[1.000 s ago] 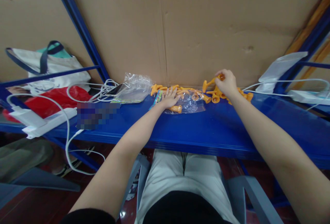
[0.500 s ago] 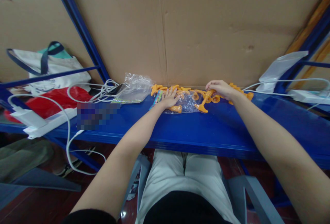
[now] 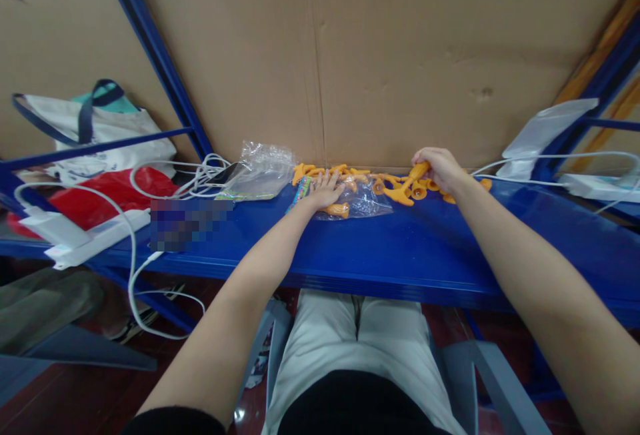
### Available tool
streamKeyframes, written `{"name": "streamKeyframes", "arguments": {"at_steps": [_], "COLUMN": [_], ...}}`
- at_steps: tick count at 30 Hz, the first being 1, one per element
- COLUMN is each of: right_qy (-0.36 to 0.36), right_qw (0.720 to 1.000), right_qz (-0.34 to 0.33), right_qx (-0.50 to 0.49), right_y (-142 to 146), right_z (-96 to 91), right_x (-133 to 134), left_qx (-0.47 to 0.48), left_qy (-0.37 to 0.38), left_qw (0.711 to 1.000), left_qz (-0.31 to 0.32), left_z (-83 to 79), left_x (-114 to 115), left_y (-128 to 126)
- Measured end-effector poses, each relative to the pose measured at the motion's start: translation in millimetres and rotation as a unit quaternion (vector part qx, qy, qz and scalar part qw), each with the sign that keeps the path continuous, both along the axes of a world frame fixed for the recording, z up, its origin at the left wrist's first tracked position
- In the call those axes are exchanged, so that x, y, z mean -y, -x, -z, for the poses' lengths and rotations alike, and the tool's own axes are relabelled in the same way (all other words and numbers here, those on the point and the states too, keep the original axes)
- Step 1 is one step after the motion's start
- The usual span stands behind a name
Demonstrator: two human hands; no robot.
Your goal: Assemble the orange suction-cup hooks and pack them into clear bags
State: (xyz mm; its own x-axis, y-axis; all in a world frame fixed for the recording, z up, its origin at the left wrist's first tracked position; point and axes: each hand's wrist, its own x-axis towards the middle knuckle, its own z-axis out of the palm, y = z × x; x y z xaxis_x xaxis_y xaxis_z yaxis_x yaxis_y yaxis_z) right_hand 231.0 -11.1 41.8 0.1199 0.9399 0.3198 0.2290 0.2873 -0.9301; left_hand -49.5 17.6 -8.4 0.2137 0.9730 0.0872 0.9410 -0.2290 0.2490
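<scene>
My left hand (image 3: 326,191) lies flat with fingers spread on a clear plastic bag (image 3: 370,203) that has a colourful printed strip at its left end. An orange piece with a rounded handle (image 3: 337,210) shows inside the bag. In my right hand (image 3: 437,165) is an orange T-shaped plastic piece, like a toy hammer (image 3: 400,193), gripped by its handle end with the T-shaped head tilted down and to the left. More orange pieces (image 3: 353,171) lie behind the bag, and orange round-ended ones (image 3: 419,191) lie under and beside my right hand.
Another clear bag (image 3: 265,171) lies on the blue table (image 3: 370,255) to the left. Further left are white cables (image 3: 205,173), a power strip (image 3: 105,238), a red bag (image 3: 100,198) and a white tote (image 3: 120,138). Cardboard (image 3: 350,55) stands behind.
My right hand has moved right and slightly up, bringing the orange hammer-like piece with it, away from the bag's right end. My left hand stays on the bag, nearly still.
</scene>
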Motion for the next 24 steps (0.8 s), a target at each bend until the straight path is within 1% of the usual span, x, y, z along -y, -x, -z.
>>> {"name": "streamKeyframes", "arguments": {"at_steps": [2,4,7,11,14,17,20,22,24], "right_qy": [-0.022,-0.034,-0.030,-0.046,-0.047,-0.021,0.017,0.022,0.015], "right_qw": [1.000,0.999,0.998,0.994,0.992,0.996,0.999,0.997,0.996], "right_qz": [0.008,0.001,-0.022,-0.052,-0.078,-0.075,-0.037,-0.017,-0.012], "right_qx": [-0.015,-0.027,-0.042,-0.080,-0.087,-0.050,0.028,0.065,0.081], "right_y": [-1.4,-1.0,1.2,3.2,5.3,9.7,14.2,16.2,18.1], "right_z": [0.8,0.6,-1.8,-8.7,-12.7,-11.1,-5.4,-1.8,0.1], "right_x": [-2.8,-3.7,-2.1,3.3,7.5,10.2,10.4,9.4,8.0], "left_qx": [0.001,0.000,-0.004,-0.010,-0.014,-0.015,-0.012,-0.007,-0.003], "left_qy": [-0.006,-0.011,-0.011,-0.004,-0.001,0.000,-0.001,-0.003,-0.002], "left_qw": [1.000,1.000,1.000,1.000,1.000,1.000,1.000,1.000,1.000], "left_qz": [0.000,0.001,0.003,0.001,-0.004,-0.007,-0.005,-0.002,0.002], "left_z": [0.4,0.6,-0.1,-2.2,-3.0,-2.9,-2.2,-1.6,-1.1], "left_x": [0.5,0.9,1.9,3.7,4.6,4.8,4.0,3.0,1.9], "left_y": [0.8,0.9,0.8,0.6,0.4,0.5,0.9,1.3,1.7]}}
